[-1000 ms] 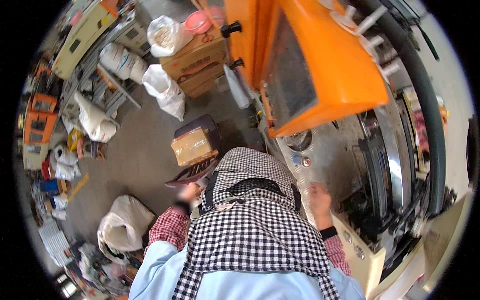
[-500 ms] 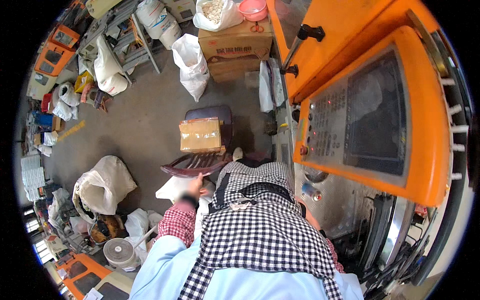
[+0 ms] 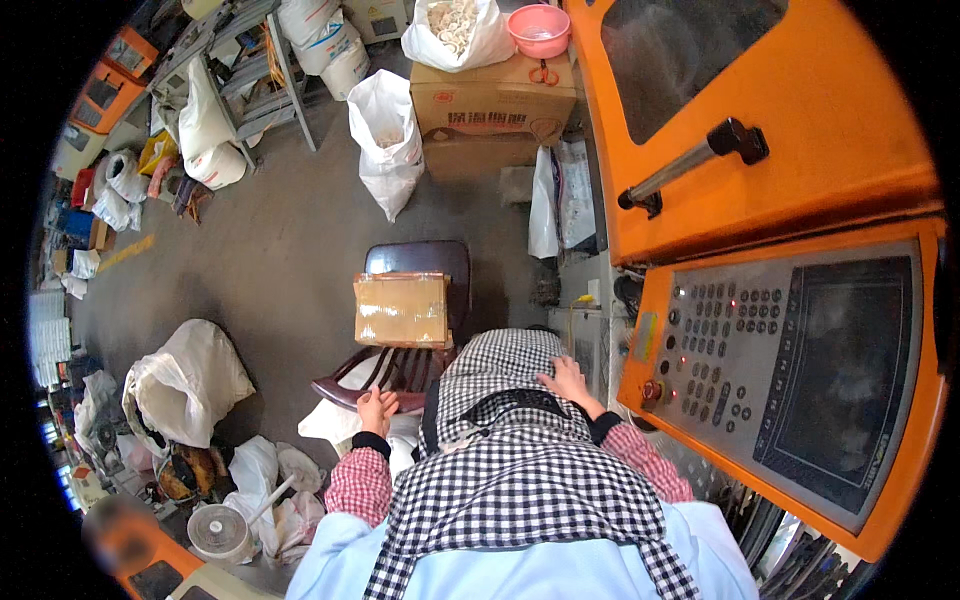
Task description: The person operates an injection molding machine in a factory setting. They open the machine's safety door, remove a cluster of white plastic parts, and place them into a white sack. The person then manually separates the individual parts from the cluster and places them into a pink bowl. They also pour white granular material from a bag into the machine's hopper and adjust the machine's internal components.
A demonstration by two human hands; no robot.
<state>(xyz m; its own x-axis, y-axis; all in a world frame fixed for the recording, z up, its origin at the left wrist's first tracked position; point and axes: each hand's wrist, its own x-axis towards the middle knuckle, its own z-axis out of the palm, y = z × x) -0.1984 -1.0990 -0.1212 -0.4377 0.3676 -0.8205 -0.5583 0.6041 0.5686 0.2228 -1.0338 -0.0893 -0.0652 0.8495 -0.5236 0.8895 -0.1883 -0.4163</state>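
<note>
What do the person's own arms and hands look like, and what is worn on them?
Both forearms wear red-and-white checked fabric sleeves, ending in black wristbands or cuffs. Light blue fabric covers the upper arms. The left hand and right hand wear no gloves.

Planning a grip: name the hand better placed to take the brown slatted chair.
Likely the left hand, beside the brown slatted chair; the right hand is by the black and white checkered apron.
</note>
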